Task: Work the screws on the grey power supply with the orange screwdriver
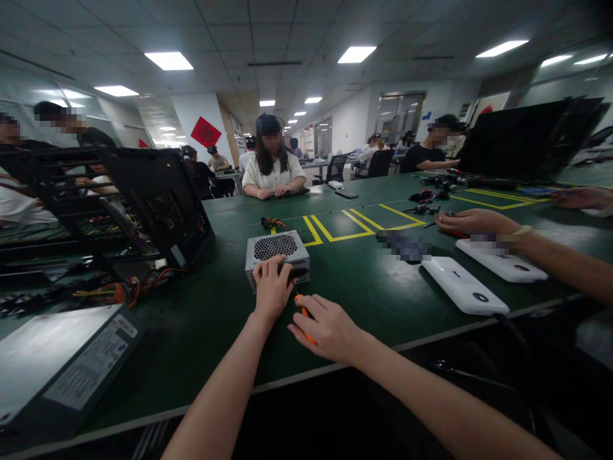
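A grey metal power supply unit with a round fan grille on top sits on the green table in front of me. My left hand rests on its near edge, fingers curled over the top. My right hand grips an orange-handled screwdriver, whose tip points at the unit's near face. A bundle of coloured cables trails from the unit's far side.
An open black computer case with loose wires stands at the left, and a flat grey panel lies near the table's front-left edge. Two white devices lie at the right beside another person's arm. Several people sit around the table.
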The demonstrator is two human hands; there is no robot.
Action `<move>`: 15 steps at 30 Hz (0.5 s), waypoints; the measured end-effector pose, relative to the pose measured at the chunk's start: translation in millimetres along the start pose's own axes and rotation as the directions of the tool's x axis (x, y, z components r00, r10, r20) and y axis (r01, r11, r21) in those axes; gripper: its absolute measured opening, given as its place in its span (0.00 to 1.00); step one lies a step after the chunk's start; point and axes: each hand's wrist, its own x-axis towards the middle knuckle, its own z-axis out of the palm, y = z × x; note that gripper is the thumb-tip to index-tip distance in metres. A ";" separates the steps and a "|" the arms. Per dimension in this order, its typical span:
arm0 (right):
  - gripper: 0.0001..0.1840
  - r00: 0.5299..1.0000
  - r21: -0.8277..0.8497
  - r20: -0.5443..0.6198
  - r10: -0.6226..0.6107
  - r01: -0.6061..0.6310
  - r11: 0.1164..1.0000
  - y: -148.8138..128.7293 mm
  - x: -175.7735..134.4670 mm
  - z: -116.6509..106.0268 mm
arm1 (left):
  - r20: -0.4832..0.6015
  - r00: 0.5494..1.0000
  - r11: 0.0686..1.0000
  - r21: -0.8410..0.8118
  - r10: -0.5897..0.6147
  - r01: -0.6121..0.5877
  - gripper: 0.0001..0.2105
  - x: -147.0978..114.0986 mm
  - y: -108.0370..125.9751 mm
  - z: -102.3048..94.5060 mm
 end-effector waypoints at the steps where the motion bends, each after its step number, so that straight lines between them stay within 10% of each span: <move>1: 0.12 0.999 -0.053 0.009 -0.041 0.042 0.998 4.0 0.4 -1.7 | 0.004 1.000 1.000 0.004 0.000 0.000 0.09 0.1 0.0 -0.3; 15: 0.04 0.987 -0.082 0.138 -0.077 0.089 0.993 15.3 -10.3 0.9 | -0.016 1.000 1.000 -0.018 -0.016 0.016 0.09 -1.3 0.0 3.5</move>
